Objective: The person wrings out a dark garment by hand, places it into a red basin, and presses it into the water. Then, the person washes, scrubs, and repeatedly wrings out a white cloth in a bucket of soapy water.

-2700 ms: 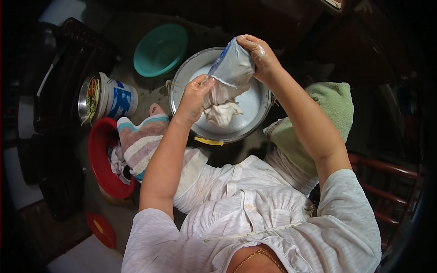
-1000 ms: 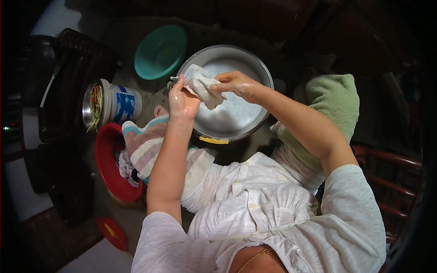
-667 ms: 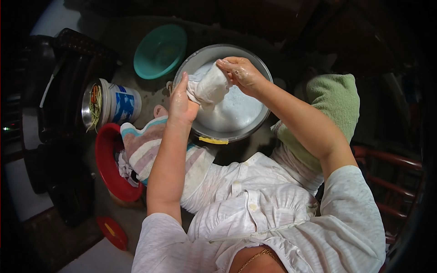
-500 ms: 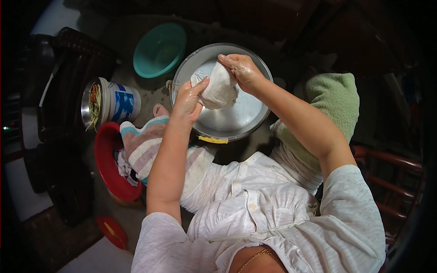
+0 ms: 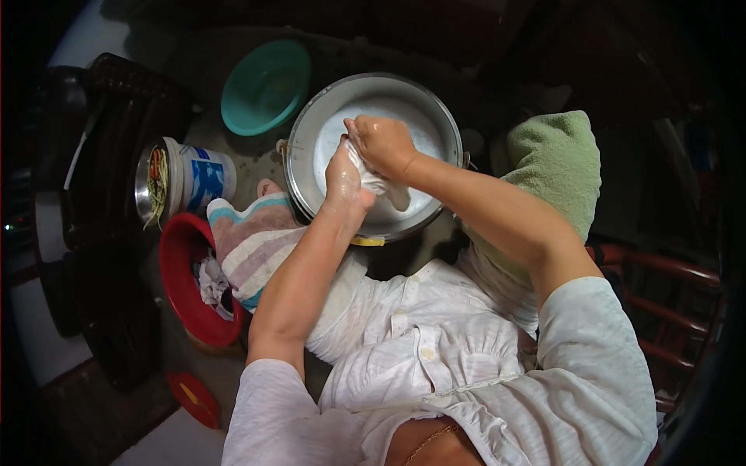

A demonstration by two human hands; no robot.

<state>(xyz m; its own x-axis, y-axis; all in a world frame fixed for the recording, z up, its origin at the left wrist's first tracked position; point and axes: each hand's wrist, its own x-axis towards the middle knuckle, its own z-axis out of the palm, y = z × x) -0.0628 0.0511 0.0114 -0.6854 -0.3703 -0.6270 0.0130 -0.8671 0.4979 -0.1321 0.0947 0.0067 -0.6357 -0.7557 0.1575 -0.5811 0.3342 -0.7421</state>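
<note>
Over a round metal basin (image 5: pixel 305 167) of cloudy, soapy water, a wet whitish cloth (image 5: pixel 374 183) is bunched between both hands. My left hand (image 5: pixel 344 180) is closed on the cloth from the left side. My right hand (image 5: pixel 382 145) grips it from above and to the right, with the fingers curled in a fist. The two hands touch or nearly touch. Part of the cloth hangs below them above the water, and the rest is hidden by the fingers.
A green basin (image 5: pixel 266 89) stands behind left of the metal one. At left are a white bucket (image 5: pixel 208 177), a metal bowl (image 5: pixel 143 185) of vegetable shreds, and a red basin (image 5: pixel 184 289) with cloths. A striped towel (image 5: pixel 260 245) and green towel (image 5: pixel 556 167) cover my knees.
The cloth was spread out between my hands and is now bunched up. My right hand has moved down and left, closing over it, and my hands have come together.
</note>
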